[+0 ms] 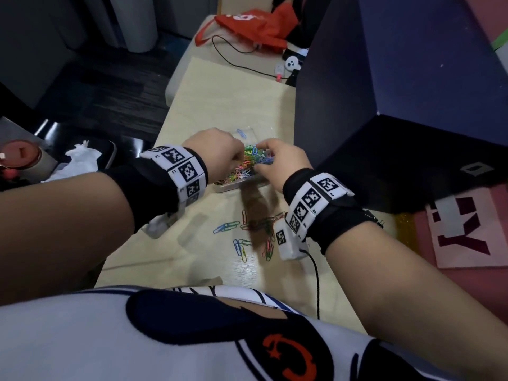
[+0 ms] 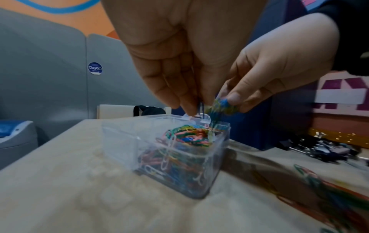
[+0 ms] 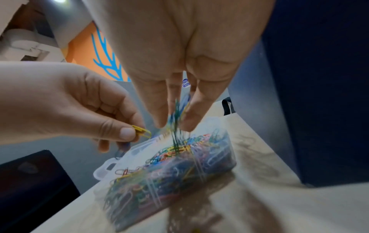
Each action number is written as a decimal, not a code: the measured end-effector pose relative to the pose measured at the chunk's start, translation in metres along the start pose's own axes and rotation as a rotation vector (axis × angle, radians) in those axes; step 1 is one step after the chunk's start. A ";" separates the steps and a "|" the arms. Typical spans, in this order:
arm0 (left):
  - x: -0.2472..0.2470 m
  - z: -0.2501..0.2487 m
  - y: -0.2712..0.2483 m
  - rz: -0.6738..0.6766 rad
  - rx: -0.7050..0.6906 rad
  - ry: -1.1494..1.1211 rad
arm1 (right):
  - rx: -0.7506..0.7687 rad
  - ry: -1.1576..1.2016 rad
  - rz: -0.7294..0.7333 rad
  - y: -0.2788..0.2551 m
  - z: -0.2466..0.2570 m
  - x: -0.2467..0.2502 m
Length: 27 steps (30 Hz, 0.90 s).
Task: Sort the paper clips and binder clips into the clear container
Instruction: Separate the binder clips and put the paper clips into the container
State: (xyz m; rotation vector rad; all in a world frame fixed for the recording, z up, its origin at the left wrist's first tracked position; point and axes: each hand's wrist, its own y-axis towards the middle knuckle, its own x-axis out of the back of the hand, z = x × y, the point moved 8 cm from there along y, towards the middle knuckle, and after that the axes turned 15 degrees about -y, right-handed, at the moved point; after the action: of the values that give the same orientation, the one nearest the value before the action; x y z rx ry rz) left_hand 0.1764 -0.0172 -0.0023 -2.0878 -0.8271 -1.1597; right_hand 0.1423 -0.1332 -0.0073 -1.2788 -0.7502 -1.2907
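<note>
Clear plastic — the container (image 2: 169, 151) sat on the tabletop (image 1: 220, 105), nearly full of coloured paper clips (image 2: 189, 137). Both hands hung over its open mouth so clips would drop in: the left hand (image 3: 66, 100) pinched a yellow clip (image 3: 141, 131), the right hand (image 2: 275, 69) pinched a small tangle. Loose clips (image 1: 247, 232) lay nearer the person — binder clips (image 2: 319, 149) waited well apart.
</note>
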 end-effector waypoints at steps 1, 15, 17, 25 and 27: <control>0.001 0.002 0.002 -0.007 0.007 0.002 | 0.000 -0.007 0.008 0.003 0.002 0.002; -0.102 -0.011 -0.036 0.398 -0.196 0.231 | -0.053 -0.340 0.339 -0.062 -0.041 -0.075; -0.107 -0.013 -0.038 0.388 -0.233 0.267 | 0.000 -0.345 0.372 -0.072 -0.038 -0.084; -0.108 -0.006 -0.045 0.386 -0.112 0.219 | 0.026 -0.239 0.297 -0.086 -0.031 -0.093; -0.108 -0.005 -0.046 0.345 -0.099 0.237 | 0.013 -0.221 0.273 -0.086 -0.030 -0.092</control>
State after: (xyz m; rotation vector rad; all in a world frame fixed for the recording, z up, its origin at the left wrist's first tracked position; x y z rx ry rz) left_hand 0.0934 -0.0168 -0.0854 -2.0180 -0.2903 -1.2420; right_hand 0.0346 -0.1217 -0.0790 -1.4729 -0.7077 -0.9337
